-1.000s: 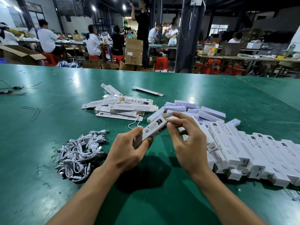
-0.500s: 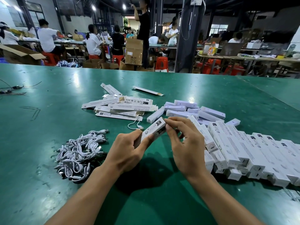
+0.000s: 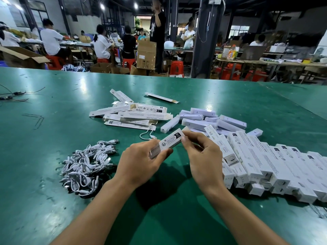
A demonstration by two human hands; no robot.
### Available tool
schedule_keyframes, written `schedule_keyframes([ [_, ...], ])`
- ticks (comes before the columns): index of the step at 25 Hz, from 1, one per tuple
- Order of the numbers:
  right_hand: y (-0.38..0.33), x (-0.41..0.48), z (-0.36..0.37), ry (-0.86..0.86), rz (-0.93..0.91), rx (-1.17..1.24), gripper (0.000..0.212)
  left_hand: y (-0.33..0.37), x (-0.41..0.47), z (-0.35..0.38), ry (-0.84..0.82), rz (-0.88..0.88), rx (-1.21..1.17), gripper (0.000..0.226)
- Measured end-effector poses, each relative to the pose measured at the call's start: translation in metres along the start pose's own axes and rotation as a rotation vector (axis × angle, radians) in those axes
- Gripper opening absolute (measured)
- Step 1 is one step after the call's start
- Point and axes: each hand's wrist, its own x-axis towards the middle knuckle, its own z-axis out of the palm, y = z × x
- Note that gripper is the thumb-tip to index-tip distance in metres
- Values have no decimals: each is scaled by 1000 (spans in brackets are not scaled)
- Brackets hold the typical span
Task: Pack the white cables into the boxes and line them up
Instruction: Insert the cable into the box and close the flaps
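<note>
Head view: two bare forearms reach in from the near edge over the green surface. The left hand grips the near end of a slim white box, its fingers curled round it and the thumb along its right side. The right hand pinches the far end of the same box between thumb and fingertips. The box is held above the surface between the hands, printed face up, tilted up toward the far right.

Left of the hands lies a tangled pile of white cables. On the right, a row of boxes lies side by side and runs to the right edge. Just beyond the held box, one loose cable rests on the surface. Farther out sit flat cartons in a loose stack, with a heap of plain white boxes to their right. Dark wires lie at the far left. Past the far edge, people sit at other tables among cardboard cartons and red stools.
</note>
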Motion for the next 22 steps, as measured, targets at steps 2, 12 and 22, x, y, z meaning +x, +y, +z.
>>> schedule_keyframes([
  [2,2,-3,-1,35,-147,-173,17,0,0,0,-11,-1,-17,57],
  [12,4,0,-3,56,-212,-181,15,-3,0,-1,-51,5,-17,60],
  [22,-5,-1,-1,-24,-85,12,7,8,-1,0,54,117,-132,26],
])
